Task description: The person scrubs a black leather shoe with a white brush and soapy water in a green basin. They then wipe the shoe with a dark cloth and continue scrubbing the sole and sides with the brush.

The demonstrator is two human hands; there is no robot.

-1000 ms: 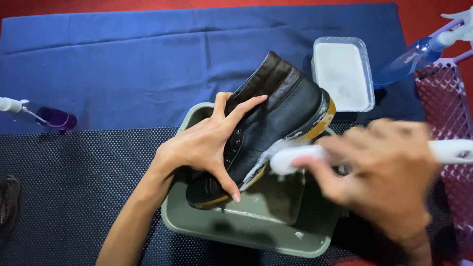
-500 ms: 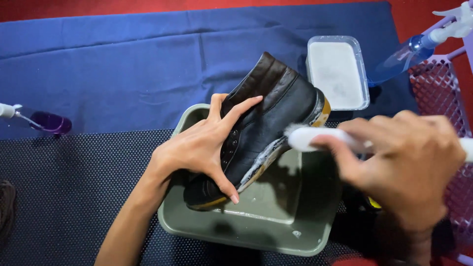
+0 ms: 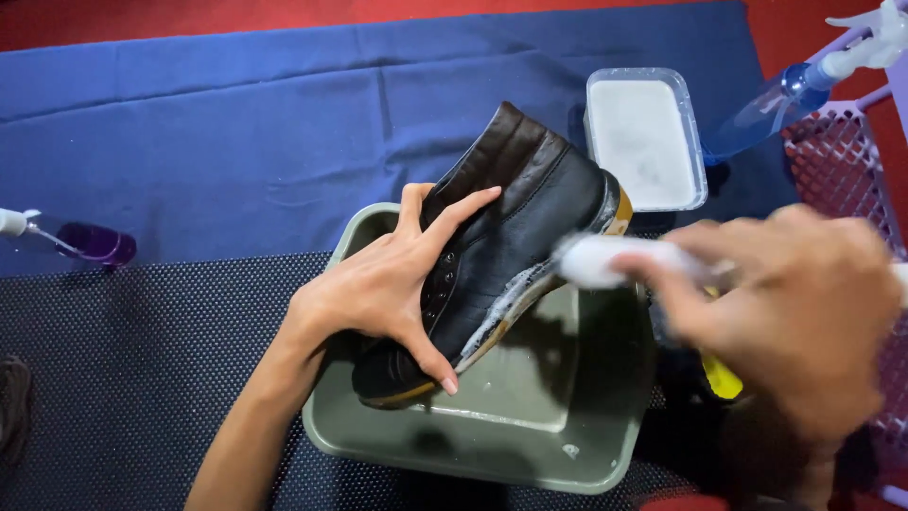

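My left hand point(image 3: 388, 284) grips a black leather ankle boot point(image 3: 515, 218) across its laces, holding it tilted on its side over a grey-green plastic basin point(image 3: 530, 445). White foam runs along the boot's sole edge. My right hand point(image 3: 794, 312), blurred by motion, is shut on a white brush point(image 3: 596, 260) whose sudsy head touches the sole near the heel.
A clear tub of white soapy stuff point(image 3: 643, 142) sits behind the boot. A blue spray bottle point(image 3: 804, 80) lies at the top right beside a purple mesh basket point(image 3: 851, 170). A purple bottle point(image 3: 90, 241) lies at far left. Blue cloth point(image 3: 236, 123) and a dark dotted mat point(image 3: 142, 378) cover the floor.
My right hand has slid the brush back and forth along the sole's edge toward the heel. The left hand and the boot have stayed almost still.
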